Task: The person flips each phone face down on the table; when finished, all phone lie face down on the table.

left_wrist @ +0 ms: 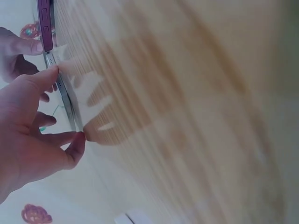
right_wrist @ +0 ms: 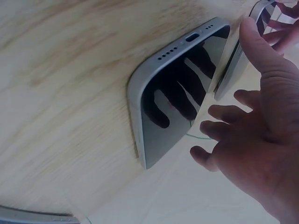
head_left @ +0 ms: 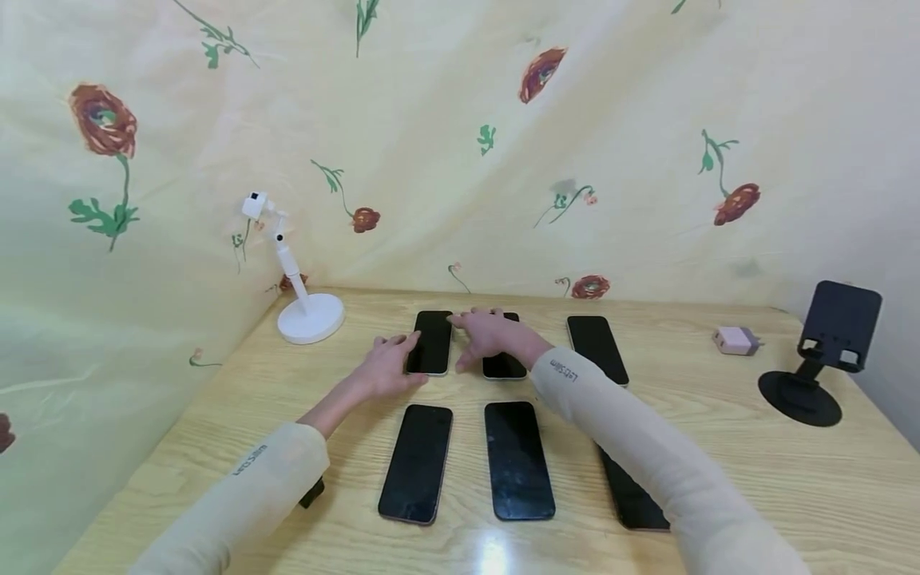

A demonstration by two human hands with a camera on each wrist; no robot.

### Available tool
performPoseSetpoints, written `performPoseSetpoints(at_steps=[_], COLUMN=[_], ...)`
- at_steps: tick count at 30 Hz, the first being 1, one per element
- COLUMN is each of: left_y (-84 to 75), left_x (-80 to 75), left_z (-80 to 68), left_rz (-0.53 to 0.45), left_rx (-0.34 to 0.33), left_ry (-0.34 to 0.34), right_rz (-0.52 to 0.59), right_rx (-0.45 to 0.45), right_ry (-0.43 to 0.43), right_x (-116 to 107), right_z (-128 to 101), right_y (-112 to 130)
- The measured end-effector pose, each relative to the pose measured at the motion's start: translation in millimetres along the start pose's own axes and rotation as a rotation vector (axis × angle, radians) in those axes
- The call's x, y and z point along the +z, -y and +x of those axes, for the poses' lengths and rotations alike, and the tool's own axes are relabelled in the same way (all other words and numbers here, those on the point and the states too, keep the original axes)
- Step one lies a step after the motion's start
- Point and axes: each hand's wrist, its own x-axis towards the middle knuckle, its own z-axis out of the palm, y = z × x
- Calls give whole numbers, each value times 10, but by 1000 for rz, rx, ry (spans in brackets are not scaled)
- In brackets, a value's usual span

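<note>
My left hand (head_left: 388, 366) is at the left side of the back-left phone (head_left: 433, 345), fingertips on its edge. In the left wrist view, the thumb sits at the near end of that phone (left_wrist: 66, 100) and the fingers toward its far end. My right hand (head_left: 496, 334) hovers over the back-middle phone (head_left: 505, 367), hiding much of it, with spread fingers reaching toward the back-left phone's right edge. The right wrist view shows the middle phone's silver frame and charging port, its dark screen (right_wrist: 175, 98) reflecting the fingers.
A third phone (head_left: 598, 347) lies at back right. The front row holds a left phone (head_left: 415, 465), a middle phone (head_left: 519, 461) and a right one (head_left: 632, 495), partly under my right sleeve. A white stand (head_left: 311, 318), pink charger (head_left: 733, 340) and black phone stand (head_left: 839, 323) are farther out.
</note>
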Motion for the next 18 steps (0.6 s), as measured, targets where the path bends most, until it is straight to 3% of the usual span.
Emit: performPoseSetpoints(at_steps=[18], left_y=[-45], left_x=[-4], left_z=[107], left_rz=[-72], left_rx=[39], left_ry=[78], right_rz=[-21], right_rx=[39], right_ry=[69], right_x=[12], right_z=[147], right_y=[27])
